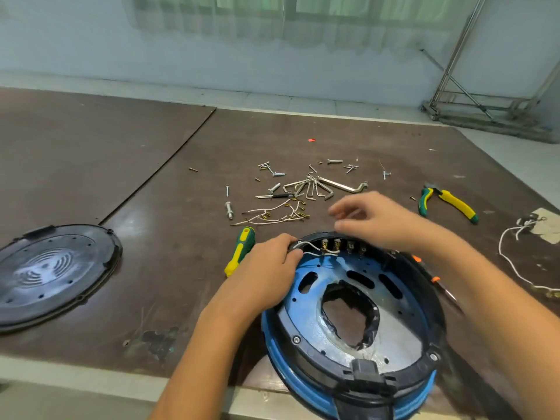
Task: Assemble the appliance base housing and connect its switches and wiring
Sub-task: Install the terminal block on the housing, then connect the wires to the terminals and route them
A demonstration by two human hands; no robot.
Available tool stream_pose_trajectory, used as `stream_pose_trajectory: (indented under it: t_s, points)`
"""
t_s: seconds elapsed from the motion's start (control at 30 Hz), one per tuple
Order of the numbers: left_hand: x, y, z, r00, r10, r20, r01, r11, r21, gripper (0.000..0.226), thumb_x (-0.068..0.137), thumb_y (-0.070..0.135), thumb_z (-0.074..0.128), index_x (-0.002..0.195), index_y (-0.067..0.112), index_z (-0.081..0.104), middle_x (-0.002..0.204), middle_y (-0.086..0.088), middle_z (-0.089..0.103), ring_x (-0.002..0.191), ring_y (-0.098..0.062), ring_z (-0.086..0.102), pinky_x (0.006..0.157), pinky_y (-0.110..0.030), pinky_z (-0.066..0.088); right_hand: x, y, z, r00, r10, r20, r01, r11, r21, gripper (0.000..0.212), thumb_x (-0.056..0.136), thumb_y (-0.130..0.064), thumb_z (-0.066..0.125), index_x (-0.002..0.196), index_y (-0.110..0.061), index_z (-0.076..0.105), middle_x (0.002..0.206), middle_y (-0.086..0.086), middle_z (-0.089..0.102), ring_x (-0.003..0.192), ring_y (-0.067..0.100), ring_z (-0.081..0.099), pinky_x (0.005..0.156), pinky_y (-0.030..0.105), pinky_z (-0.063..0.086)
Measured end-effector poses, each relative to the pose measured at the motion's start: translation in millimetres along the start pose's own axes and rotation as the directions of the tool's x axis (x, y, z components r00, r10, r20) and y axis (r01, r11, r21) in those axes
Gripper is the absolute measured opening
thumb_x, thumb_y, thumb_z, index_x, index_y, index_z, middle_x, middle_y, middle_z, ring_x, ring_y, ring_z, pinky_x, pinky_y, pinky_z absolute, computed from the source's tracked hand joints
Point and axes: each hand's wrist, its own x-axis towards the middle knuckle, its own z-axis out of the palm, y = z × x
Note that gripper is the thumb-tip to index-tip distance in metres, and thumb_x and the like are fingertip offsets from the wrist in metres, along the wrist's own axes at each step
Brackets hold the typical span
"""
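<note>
Nearest to us, the base housing (406,334) lies on the near edge of the brown table (169,268), a blue shell with a black ring and a ragged hole in the middle of its inner plate. Our left hand (269,262) grips the housing's far left rim, fingers curled over the edge just where the white wires (315,248) emerge. These wires run to the row of switches (342,247) with brass terminals, set inside the far rim. Our right hand (378,219) hovers above that rim, fingers loosely bent; it is blurred and we cannot tell whether it holds anything. Just left of the housing lies a green and yellow screwdriver (239,251), and an orange-handled tool (435,279) peeks from under the right forearm. Well to the left rests a black round cover plate (51,274). Beyond the hands lie loose wire leads (272,215) with brass ends, then a fan of hex keys (318,186) among scattered screws (274,174). To the right are green and yellow pliers (448,201) and a white cord (509,256). A metal frame (485,101) stands on the floor past the table.
</note>
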Motion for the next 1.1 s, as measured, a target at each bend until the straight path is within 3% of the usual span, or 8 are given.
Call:
stream_pose_trajectory:
  t_s: [0.1, 0.33, 0.47, 0.6, 0.77, 0.87, 1.03, 1.1]
  points:
    - [0, -7, -1, 1.000, 0.004, 0.009, -0.003, 0.998, -0.063, 0.035, 0.101, 0.042, 0.047, 0.134, 0.029, 0.053, 0.123, 0.005, 0.063, 0.108, -0.013, 0.058, 0.096, -0.036, 0.048, 41, -10, -4, 0.997, 0.004, -0.081, -0.001, 0.999, 0.042, 0.019, 0.093, -0.019, 0.061, 0.107, -0.026, 0.071, 0.098, -0.002, 0.073, 0.091, 0.014, 0.069, 0.081, 0.031, 0.054]
    - [1, -20, -11, 0.993, 0.086, 0.080, -0.069, 0.978, -0.196, 0.060, 0.087, 0.059, 0.062, 0.140, 0.036, 0.047, 0.126, 0.018, 0.058, 0.110, 0.003, 0.056, 0.090, -0.018, 0.047, 125, -32, 53, 0.977, -0.098, 0.188, 0.155, 0.935, -0.320, 0.036, 0.087, -0.019, 0.072, 0.122, -0.022, 0.067, 0.127, 0.002, 0.061, 0.117, 0.019, 0.057, 0.094, 0.028, 0.044]
    - [2, -27, -22, 0.996, 0.087, -0.010, -0.087, 0.971, -0.221, 0.039, 0.095, 0.050, 0.054, 0.132, 0.037, 0.055, 0.112, 0.022, 0.062, 0.096, 0.017, 0.056, 0.074, -0.005, 0.044, 141, -33, 70, 0.972, -0.098, 0.215, 0.159, 0.945, -0.285, 0.019, 0.082, -0.021, 0.077, 0.101, -0.025, 0.074, 0.098, -0.001, 0.066, 0.094, 0.018, 0.062, 0.077, 0.029, 0.048]
    - [3, -39, -31, 0.987, 0.063, -0.146, -0.086, 0.984, -0.158, 0.025, 0.098, 0.029, 0.057, 0.121, 0.037, 0.062, 0.104, 0.021, 0.064, 0.092, 0.016, 0.056, 0.070, 0.000, 0.042, 139, -23, 76, 0.979, -0.109, 0.170, 0.159, 0.936, -0.314, 0.007, 0.087, -0.014, 0.072, 0.091, -0.019, 0.075, 0.084, -0.006, 0.065, 0.087, 0.016, 0.063, 0.072, 0.024, 0.044]
    - [6, -44, -33, 0.980, -0.048, -0.195, 0.031, 0.996, -0.088, 0.013, 0.098, 0.030, 0.055, 0.097, 0.036, 0.066, 0.094, 0.014, 0.066, 0.088, -0.006, 0.062, 0.086, -0.037, 0.055, 132, -15, 73, 0.986, -0.070, 0.151, 0.114, 0.943, -0.311, 0.021, 0.087, -0.010, 0.071, 0.106, -0.017, 0.069, 0.090, -0.007, 0.057, 0.085, 0.011, 0.052, 0.074, 0.021, 0.038]
    - [7, -42, -32, 0.975, -0.085, -0.205, 0.068, 0.994, -0.085, 0.015, 0.099, 0.029, 0.053, 0.094, 0.039, 0.063, 0.098, 0.014, 0.066, 0.091, -0.009, 0.062, 0.088, -0.042, 0.055, 131, -15, 69, 0.983, -0.048, 0.175, 0.099, 0.951, -0.293, 0.027, 0.085, 0.001, 0.065, 0.100, -0.022, 0.066, 0.082, -0.007, 0.060, 0.083, 0.014, 0.058, 0.074, 0.026, 0.045]
    - [10, -43, -28, 0.963, -0.107, -0.246, 0.088, 0.992, -0.089, 0.018, 0.099, 0.028, 0.053, 0.093, 0.043, 0.058, 0.096, 0.015, 0.064, 0.089, -0.008, 0.061, 0.086, -0.043, 0.055, 125, -12, 62, 0.981, -0.045, 0.189, 0.072, 0.987, -0.140, 0.027, 0.086, 0.002, 0.067, 0.098, -0.022, 0.063, 0.076, -0.008, 0.062, 0.067, 0.001, 0.058, 0.056, 0.007, 0.039]
    - [12, -43, -27, 0.954, -0.114, -0.279, 0.087, 0.991, -0.105, 0.017, 0.098, 0.027, 0.053, 0.095, 0.043, 0.058, 0.093, 0.016, 0.063, 0.086, -0.009, 0.061, 0.085, -0.044, 0.055, 122, -11, 52, 0.987, -0.038, 0.155, 0.045, 0.998, -0.039, 0.025, 0.088, 0.000, 0.067, 0.102, -0.020, 0.064, 0.080, -0.006, 0.063, 0.065, 0.002, 0.059, 0.055, 0.010, 0.042]
